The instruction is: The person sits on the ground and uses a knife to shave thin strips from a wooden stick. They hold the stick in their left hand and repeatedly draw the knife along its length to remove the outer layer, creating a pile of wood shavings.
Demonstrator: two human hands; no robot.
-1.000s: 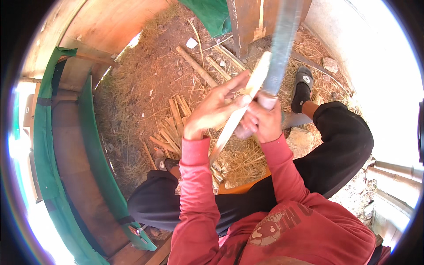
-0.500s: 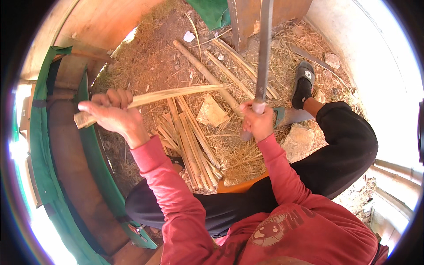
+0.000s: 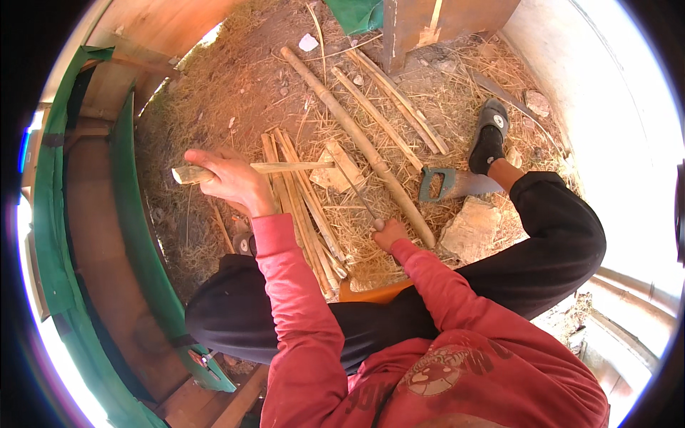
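My left hand (image 3: 230, 178) is closed around a split bamboo strip (image 3: 292, 167), held level out to my left above the ground. My right hand (image 3: 389, 232) grips the handle of a long grey blade (image 3: 351, 188), which slants up and left with its tip near a flat offcut (image 3: 342, 170). Both arms wear red sleeves. A pile of split bamboo strips (image 3: 303, 214) lies on the straw between my hands. The two hands are well apart, and the strip and the blade do not touch.
A long bamboo pole (image 3: 342, 121) and thinner canes (image 3: 399, 107) lie across the straw. A handsaw with a teal handle (image 3: 446, 184) rests beside a pale stone (image 3: 471, 230). My sandalled foot (image 3: 489, 139) is at the right, and a green-covered wall (image 3: 143, 235) curves at the left.
The upright blade has come down to a low slant near the ground. My left hand keeps the strip out at the left, a little lower and nearer the pile.
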